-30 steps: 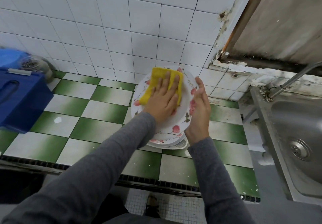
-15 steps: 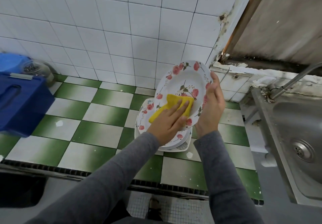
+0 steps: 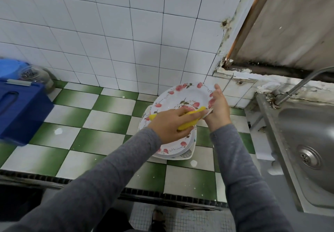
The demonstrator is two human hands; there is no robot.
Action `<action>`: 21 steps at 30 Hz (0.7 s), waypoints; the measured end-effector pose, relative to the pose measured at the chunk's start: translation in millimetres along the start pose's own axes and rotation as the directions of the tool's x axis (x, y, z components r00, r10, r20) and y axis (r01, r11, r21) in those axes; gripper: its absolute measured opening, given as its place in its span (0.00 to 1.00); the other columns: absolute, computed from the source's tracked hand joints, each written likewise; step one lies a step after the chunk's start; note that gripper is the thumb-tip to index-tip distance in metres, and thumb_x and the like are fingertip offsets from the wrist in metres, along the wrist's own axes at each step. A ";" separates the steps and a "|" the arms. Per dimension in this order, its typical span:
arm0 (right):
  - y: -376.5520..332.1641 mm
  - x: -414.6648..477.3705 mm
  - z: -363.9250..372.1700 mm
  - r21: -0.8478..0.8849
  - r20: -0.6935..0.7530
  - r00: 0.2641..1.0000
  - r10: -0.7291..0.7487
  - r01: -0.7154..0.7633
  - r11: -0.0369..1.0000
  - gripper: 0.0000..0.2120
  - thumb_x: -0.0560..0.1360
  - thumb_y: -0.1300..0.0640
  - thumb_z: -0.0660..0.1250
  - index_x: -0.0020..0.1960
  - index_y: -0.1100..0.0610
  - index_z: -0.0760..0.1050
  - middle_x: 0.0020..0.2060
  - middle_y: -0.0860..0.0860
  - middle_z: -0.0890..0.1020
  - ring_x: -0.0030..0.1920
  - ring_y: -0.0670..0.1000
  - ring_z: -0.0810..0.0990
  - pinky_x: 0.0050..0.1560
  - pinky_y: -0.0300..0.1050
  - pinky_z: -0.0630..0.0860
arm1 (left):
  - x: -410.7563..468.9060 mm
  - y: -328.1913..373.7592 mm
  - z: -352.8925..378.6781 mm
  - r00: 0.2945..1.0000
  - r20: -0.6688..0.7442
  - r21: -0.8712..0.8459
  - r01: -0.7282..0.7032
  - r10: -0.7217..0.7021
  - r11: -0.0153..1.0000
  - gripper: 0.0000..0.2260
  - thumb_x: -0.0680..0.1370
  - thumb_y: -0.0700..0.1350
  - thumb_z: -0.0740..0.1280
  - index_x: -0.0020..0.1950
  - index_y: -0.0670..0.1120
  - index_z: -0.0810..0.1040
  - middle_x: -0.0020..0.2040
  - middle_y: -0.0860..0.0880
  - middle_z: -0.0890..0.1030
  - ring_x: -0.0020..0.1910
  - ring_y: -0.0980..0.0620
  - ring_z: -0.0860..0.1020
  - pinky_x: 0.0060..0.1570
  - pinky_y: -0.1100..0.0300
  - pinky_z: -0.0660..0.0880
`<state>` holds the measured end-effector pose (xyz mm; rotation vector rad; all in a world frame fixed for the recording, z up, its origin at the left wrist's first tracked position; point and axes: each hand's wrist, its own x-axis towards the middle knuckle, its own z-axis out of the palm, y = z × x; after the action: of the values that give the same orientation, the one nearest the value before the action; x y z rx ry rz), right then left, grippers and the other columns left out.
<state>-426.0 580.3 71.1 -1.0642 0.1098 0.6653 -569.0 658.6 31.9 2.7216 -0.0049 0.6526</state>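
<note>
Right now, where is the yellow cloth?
Centre of the head view: the left hand holds the yellow cloth against the tilted plate, beside the right hand.

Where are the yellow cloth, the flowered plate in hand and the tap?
yellow cloth [image 3: 188, 124], head view, lower fold under the fingers.
flowered plate [image 3: 188, 94], head view, white centre.
tap [image 3: 300, 85], head view, middle of its pipe.
</note>
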 end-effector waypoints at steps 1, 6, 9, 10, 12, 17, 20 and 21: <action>-0.4 2.3 -2.2 -0.042 0.022 0.999 0.037 -0.036 0.998 0.18 0.84 0.57 0.60 0.72 0.47 0.71 0.58 0.54 0.80 0.55 0.57 0.82 0.49 0.56 0.81 | 0.3 -1.9 -0.5 0.999 -0.027 0.056 -0.018 0.020 0.998 0.24 0.80 0.49 0.59 0.77 0.57 0.63 0.57 0.47 0.80 0.41 0.49 0.79 0.33 0.59 0.77; -1.0 -2.9 -10.4 -0.375 0.115 0.993 0.022 0.022 0.927 0.27 0.77 0.40 0.69 0.74 0.42 0.69 0.65 0.52 0.76 0.58 0.53 0.79 0.53 0.49 0.80 | -1.5 -18.9 -11.4 0.967 -0.240 0.045 0.100 -0.086 0.994 0.25 0.77 0.38 0.65 0.75 0.50 0.71 0.49 0.49 0.81 0.34 0.54 0.71 0.31 0.59 0.76; 6.2 -4.4 -23.6 -0.545 0.224 0.972 -0.068 0.183 0.818 0.25 0.80 0.39 0.61 0.76 0.41 0.65 0.65 0.40 0.72 0.60 0.45 0.75 0.53 0.40 0.74 | -4.7 -21.8 -23.6 0.858 -0.290 -0.345 0.319 -0.423 0.883 0.25 0.80 0.39 0.63 0.74 0.57 0.69 0.59 0.58 0.79 0.48 0.64 0.78 0.50 0.72 0.75; 9.7 -4.4 -30.8 -0.555 0.252 0.963 -0.090 0.220 0.802 0.24 0.82 0.41 0.59 0.77 0.42 0.64 0.65 0.38 0.71 0.61 0.40 0.73 0.55 0.38 0.72 | -6.2 -23.0 -27.7 0.800 -0.245 -0.505 0.377 -0.548 0.776 0.24 0.81 0.38 0.63 0.72 0.60 0.69 0.62 0.63 0.76 0.54 0.71 0.76 0.55 0.76 0.71; 16.8 -2.9 -46.6 -0.535 0.303 0.947 -0.111 0.265 0.802 0.23 0.84 0.44 0.57 0.77 0.45 0.64 0.65 0.35 0.69 0.57 0.26 0.72 0.54 0.28 0.71 | -9.0 -27.4 -33.9 0.684 -0.138 -0.736 0.413 -0.716 0.536 0.24 0.81 0.37 0.64 0.69 0.64 0.71 0.63 0.70 0.73 0.58 0.75 0.72 0.60 0.73 0.71; 22.0 3.7 -70.1 -0.371 0.291 0.942 -0.165 0.270 0.889 0.19 0.80 0.48 0.64 0.71 0.45 0.74 0.68 0.41 0.77 0.69 0.42 0.74 0.65 0.42 0.74 | -17.1 -36.0 -34.2 0.577 0.067 -0.970 0.230 -0.814 0.083 0.22 0.80 0.37 0.66 0.69 0.58 0.74 0.64 0.56 0.79 0.57 0.53 0.81 0.54 0.54 0.80; 17.8 2.7 -66.5 -0.195 0.250 0.956 -0.154 0.205 0.959 0.15 0.81 0.58 0.64 0.66 0.51 0.77 0.62 0.46 0.82 0.63 0.47 0.80 0.55 0.40 0.79 | -22.2 -35.9 -27.4 0.552 0.135 -0.980 0.199 -0.823 -0.028 0.21 0.80 0.37 0.66 0.69 0.58 0.75 0.66 0.51 0.79 0.57 0.48 0.81 0.52 0.51 0.81; 16.2 0.7 -64.3 -0.156 0.248 0.959 -0.138 0.180 0.971 0.14 0.81 0.60 0.63 0.66 0.52 0.76 0.61 0.47 0.83 0.61 0.48 0.82 0.54 0.41 0.80 | -23.6 -35.9 -24.8 0.538 0.149 -0.980 0.191 -0.830 -0.052 0.21 0.80 0.38 0.66 0.68 0.59 0.75 0.66 0.51 0.79 0.57 0.46 0.81 0.52 0.49 0.81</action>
<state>-419.9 531.9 26.2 -1.1429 -0.2435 0.6582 -598.0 698.8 30.5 0.9636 0.6266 0.7125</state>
